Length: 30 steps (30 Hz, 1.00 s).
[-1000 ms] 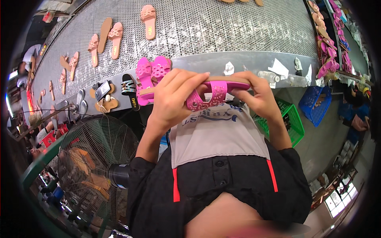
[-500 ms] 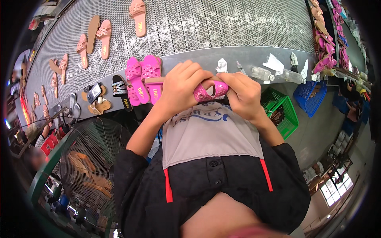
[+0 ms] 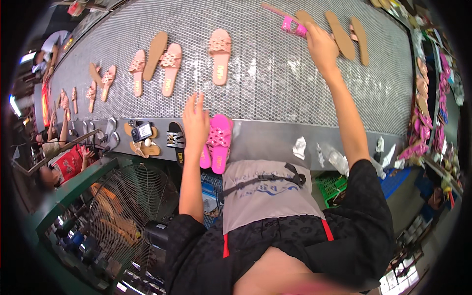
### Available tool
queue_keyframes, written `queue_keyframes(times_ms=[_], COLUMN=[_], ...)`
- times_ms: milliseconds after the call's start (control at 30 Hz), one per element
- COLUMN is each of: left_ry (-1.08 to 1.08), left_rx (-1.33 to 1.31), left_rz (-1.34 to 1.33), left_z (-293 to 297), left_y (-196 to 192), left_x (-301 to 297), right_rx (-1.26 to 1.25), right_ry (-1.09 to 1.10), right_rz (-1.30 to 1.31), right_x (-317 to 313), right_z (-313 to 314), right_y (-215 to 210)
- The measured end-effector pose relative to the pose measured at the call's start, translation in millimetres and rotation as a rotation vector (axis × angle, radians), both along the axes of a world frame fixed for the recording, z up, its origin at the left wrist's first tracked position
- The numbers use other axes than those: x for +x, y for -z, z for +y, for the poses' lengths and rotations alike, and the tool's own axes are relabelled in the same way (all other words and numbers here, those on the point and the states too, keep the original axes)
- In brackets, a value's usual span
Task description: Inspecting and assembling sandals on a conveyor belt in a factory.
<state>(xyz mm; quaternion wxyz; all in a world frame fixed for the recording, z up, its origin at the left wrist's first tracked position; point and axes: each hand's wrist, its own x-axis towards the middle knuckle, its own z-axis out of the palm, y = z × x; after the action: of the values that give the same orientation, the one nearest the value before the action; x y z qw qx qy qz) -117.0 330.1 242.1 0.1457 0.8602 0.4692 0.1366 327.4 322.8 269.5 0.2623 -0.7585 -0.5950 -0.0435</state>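
Observation:
My right hand reaches far over the mesh surface, holding a magenta slide sandal by its strap end. That sandal is tilted on its side, its sole edge pointing to the upper left. Beyond and beside my right hand lie tan sandals with their soles up. My left hand is open, fingers stretched forward, above the metal ledge. Close by it, a pair of magenta slide sandals rests on the ledge, one partly hidden by my hand and wrist. A black sandal with a silver strap lies left of it.
Pale pink sandals are spread over the mesh belt. On the ledge are crumpled paper, a syringe and a clear bottle. A caged fan stands left; green and blue crates are right.
My hands have come apart. The right carried the magenta sandal forward and right over the mesh; the left let go of it and moved left beside the magenta pair. The view has shifted.

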Motion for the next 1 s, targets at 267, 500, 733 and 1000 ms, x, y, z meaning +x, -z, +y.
queue_keyframes(times_ms=[267, 500, 733, 1000], left_ry=[-0.161, -0.043, 0.337, 0.682], left_rx=[-0.183, 0.045, -0.233, -0.018], left_rz=[-0.150, 0.222, -0.469, -0.560], left_z=[57, 73, -116, -145], left_y=[135, 185, 57, -135], left_x=[56, 130, 129, 36], right_rx=[-0.555, -0.359, -0.155, -0.399], right_ry=[0.035, -0.233, 0.209, -0.204], right_rz=[-0.154, 0.497, 1.364, 0.795], right_x=[-1, -86, -167, -174], right_z=[71, -70, -127, -247], right_y=[138, 113, 82, -83])
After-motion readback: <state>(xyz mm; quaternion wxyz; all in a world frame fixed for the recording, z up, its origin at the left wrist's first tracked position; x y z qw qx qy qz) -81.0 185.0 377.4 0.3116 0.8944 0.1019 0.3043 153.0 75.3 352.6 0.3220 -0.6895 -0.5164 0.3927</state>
